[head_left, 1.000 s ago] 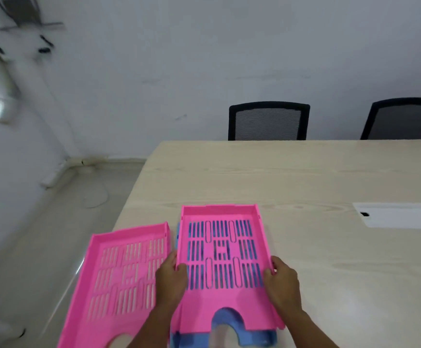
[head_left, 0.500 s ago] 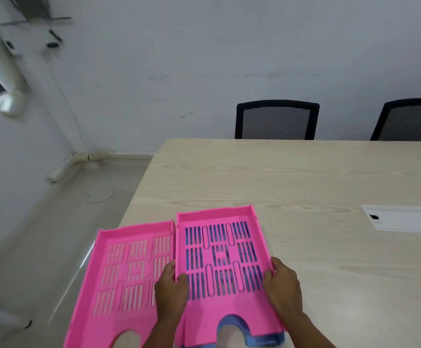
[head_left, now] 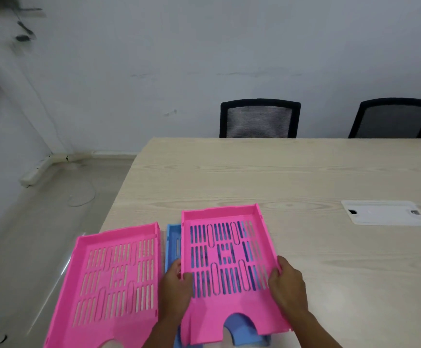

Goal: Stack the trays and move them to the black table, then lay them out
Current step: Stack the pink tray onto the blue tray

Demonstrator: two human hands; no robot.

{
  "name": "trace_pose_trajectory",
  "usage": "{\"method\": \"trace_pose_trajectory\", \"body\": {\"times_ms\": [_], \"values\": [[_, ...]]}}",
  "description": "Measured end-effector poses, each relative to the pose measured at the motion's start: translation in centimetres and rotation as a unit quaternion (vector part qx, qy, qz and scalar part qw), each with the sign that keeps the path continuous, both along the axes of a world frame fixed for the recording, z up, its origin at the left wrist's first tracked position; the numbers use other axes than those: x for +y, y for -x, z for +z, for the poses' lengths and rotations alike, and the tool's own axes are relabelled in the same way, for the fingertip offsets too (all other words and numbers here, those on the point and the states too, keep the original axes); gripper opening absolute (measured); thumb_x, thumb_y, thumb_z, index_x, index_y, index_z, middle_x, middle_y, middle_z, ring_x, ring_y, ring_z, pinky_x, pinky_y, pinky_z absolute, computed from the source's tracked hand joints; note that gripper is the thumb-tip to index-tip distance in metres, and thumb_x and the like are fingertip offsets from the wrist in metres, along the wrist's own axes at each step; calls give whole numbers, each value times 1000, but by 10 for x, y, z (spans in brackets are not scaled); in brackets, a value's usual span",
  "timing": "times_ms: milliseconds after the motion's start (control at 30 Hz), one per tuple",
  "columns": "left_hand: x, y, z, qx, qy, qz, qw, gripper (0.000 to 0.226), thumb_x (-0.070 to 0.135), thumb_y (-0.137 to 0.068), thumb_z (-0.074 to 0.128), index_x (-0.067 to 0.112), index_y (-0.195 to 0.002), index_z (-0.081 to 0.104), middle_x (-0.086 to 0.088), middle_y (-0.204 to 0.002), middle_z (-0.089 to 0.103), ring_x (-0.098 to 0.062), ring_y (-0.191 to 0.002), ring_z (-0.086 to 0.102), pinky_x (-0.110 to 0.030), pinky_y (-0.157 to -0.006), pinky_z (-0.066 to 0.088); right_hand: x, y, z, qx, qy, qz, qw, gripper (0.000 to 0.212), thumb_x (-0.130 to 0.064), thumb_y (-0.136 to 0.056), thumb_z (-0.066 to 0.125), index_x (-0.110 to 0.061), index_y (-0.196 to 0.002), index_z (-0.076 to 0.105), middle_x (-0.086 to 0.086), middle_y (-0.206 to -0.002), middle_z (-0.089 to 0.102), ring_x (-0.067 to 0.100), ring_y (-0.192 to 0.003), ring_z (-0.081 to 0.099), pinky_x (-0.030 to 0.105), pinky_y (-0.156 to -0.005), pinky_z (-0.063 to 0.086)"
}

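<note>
Pink tray (head_left: 229, 259) gripped at both sides by hands, over blue tray (head_left: 173, 243)

Two bare hands and forearms enter the frame from six o'clock. Left hand (head_left: 176, 285): no ring, watch, glove or strap visible; forearm uncovered to the frame edge. Right hand (head_left: 288, 285): likewise unadorned; wrist and forearm bare, no sleeve cuff in view. Fingernails are too blurred to assess.
</note>
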State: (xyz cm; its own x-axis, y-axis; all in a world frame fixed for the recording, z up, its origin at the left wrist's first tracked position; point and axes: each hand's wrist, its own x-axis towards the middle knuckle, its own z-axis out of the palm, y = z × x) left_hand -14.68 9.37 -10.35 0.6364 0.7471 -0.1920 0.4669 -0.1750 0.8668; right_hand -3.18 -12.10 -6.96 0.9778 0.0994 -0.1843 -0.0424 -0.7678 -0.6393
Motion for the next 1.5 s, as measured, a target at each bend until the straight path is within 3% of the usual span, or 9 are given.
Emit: {"method": "trace_pose_trajectory", "body": {"times_ms": [233, 433, 667, 800, 1100, 1200, 1267, 1400, 1500], "values": [[21, 24, -2, 17, -53, 66, 996, 44, 3, -90, 59, 6, -134, 57, 9, -82, 72, -5, -37, 56, -17, -37, 51, 23, 8, -4, 16, -31, 62, 997, 20, -8, -92, 45, -12, -98, 63, 9, -76, 68, 26, -66, 67, 41, -67, 58], [23, 36, -1, 20, -53, 68, 996, 45, 3, -92, 55, 6, -137, 53, 18, -59, 49, -29, -49, 69, -35, -41, 59, 32, 12, -8, 12, -36, 71, 997, 20, -8, -93, 43, -10, -100, 63, 10, -78, 69, 28, -67, 67, 45, -68, 59], [16, 37, -2, 34, -41, 112, 992, 41, 3, -91, 57, 6, -132, 56, 18, -67, 59, -5, -39, 56, -19, -36, 47, 39, 5, -10, 10, -11, 90, 996, 17, -7, -93, 44, -10, -98, 60, 11, -79, 67, 30, -68, 67, 43, -67, 58], [15, 37, 0, 40, -37, 123, 991, 35, 2, -91, 57, 4, -126, 56, -10, -94, 73, -7, -52, 63, -20, -45, 49, 43, 3, -14, 21, -6, 94, 995, 19, -7, -95, 43, -10, -102, 60, 11, -83, 67, 28, -70, 66, 37, -65, 56], [21, 30, -1, 32, -3, 26, 999, 38, 2, -97, 49, 11, -134, 51, 20, -84, 62, 3, -48, 63, -11, -40, 46, 35, -7, -20, 59, -45, 56, 996, 20, -2, -95, 41, -6, -100, 60, 11, -91, 66, 23, -74, 62, 32, -66, 49], [17, 13, 5, 12, 19, -21, 1000, 41, 8, -101, 45, 16, -142, 45, 14, -116, 62, 7, -76, 63, -16, -69, 53, 23, -14, -22, 58, -39, 23, 997, 17, -3, -96, 41, -8, -94, 57, 10, -88, 63, 19, -71, 60, 34, -66, 49], [13, -2, 9, 7, 35, -55, 998, 42, 11, -103, 42, 16, -144, 42, -2, -132, 61, -9, -104, 63, -31, -92, 53, 11, -20, -23, 60, -32, -5, 998, 16, -5, -97, 42, -8, -91, 56, 10, -86, 63, 18, -69, 59, 35, -66, 50], [2, -18, 2, 62, 35, -91, 993, 35, 20, -104, 40, 14, -138, 47, 4, -101, 66, -5, -68, 62, -24, -59, 52, -9, -28, -24, 59, -26, -34, 997, 19, -8, -97, 42, -6, -87, 58, 12, -84, 65, 22, -70, 62, 38, -67, 54], [-3, -17, -7, 88, 37, -96, 991, 32, 25, -104, 38, 8, -123, 58, 1, -93, 67, -14, -78, 65, -33, -74, 55, -14, -29, -27, 66, -25, -36, 997, 20, -9, -97, 42, -5, -88, 59, 12, -84, 65, 24, -71, 63, 37, -66, 53]]}}
